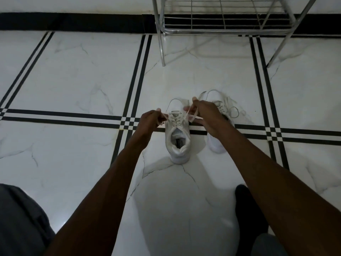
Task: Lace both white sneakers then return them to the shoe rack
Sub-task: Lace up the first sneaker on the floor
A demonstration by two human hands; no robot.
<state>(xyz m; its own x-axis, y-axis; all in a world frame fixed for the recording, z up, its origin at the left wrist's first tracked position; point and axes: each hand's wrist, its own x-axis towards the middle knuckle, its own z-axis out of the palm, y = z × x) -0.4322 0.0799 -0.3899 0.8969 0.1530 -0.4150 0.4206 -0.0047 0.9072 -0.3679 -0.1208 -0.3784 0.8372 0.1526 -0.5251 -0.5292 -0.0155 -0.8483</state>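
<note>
Two white sneakers stand side by side on the tiled floor, toes pointing away from me. The left sneaker [178, 143] sits between my hands, its laces crossed over the tongue. My left hand [150, 121] pinches one lace end to the shoe's left. My right hand [206, 115] pinches the other lace end [191, 115] to its right, both ends pulled outward. The right sneaker [216, 143] is partly hidden behind my right hand and wrist; its laces [233, 111] show a loop. A metal shoe rack [221, 24] stands against the wall beyond the shoes.
The floor is white marble tile with black stripes [73, 115]. The rack's legs [163, 52] reach the floor just beyond the sneakers. My knees in grey trousers [20, 218] and a foot in a dark sock [247, 209] frame the bottom of the view.
</note>
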